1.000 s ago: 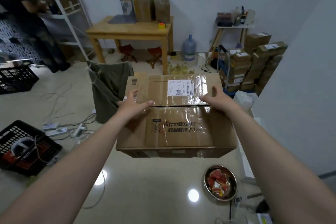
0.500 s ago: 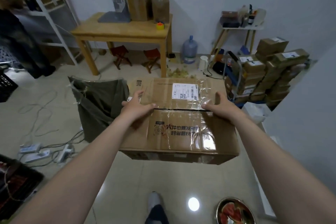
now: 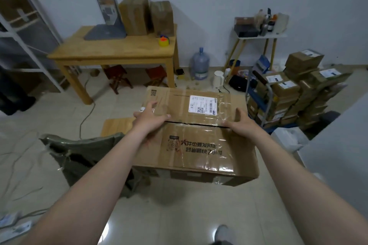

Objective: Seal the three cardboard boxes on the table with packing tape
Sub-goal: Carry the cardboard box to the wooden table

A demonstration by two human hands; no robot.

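I carry a large cardboard box (image 3: 201, 145) in the air, its top flaps closed over a dark seam, with old clear tape and a white shipping label. My left hand (image 3: 150, 118) grips its left side, thumb lying along the seam. My right hand (image 3: 242, 125) holds the right part of the top at the seam, thumb raised. Ahead stands a wooden table (image 3: 119, 53) with two upright cardboard boxes (image 3: 135, 16) (image 3: 162, 18) at its back. A yellow and orange tape roll (image 3: 163, 41) lies in front of them.
A grey-based tall device (image 3: 105, 32) stands on the table. Two small stools (image 3: 117, 75) are under it. An olive sack (image 3: 89, 155) and cables lie on the floor at left. A water jug (image 3: 200, 63) and stacked parcels (image 3: 294, 89) are at right.
I have walked toward the table with the box held in both hands. The sack has slid to the lower left, and the metal bowl on the floor has left the view.
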